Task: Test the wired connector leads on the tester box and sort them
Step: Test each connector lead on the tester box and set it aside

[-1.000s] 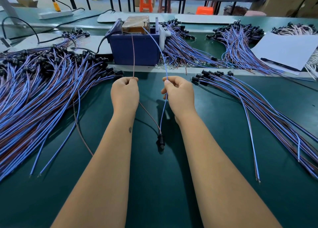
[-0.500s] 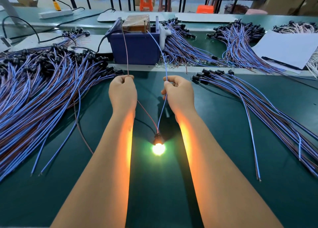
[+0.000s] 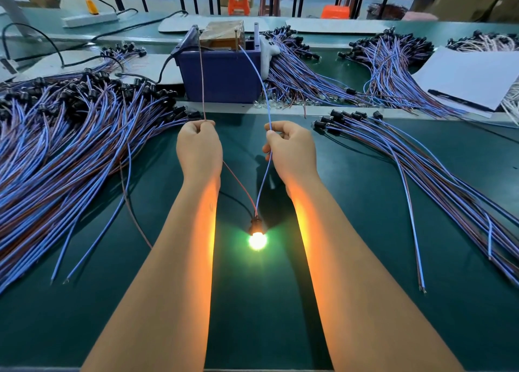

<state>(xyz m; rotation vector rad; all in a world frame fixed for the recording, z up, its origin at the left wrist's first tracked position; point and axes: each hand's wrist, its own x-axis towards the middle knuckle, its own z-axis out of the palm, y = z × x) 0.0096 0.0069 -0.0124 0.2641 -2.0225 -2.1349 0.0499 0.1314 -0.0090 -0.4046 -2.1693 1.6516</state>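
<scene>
Both forearms stretched forward, fists up: left hand (image 3: 199, 147) pinching the brown wire (image 3: 202, 77), right hand (image 3: 292, 150) pinching the blue wire (image 3: 262, 85), tips on the tester (image 3: 222, 71). Bulb (image 3: 257, 239) glows between the wrists.

Dark green table mat (image 3: 365, 301). Lower centre: bulb (image 3: 257, 241) glowing white with a green halo, in a black socket (image 3: 255, 223); orange glow on both inner forearms. 1 red-brown wire (image 3: 202, 77) and 1 light blue wire (image 3: 262, 88) reach up to the navy blue tester box (image 3: 224, 74). Left pile (image 3: 64, 152) and right pile (image 3: 421, 158): blue and brown leads, black connectors. Upper right: white paper (image 3: 471, 77).
</scene>
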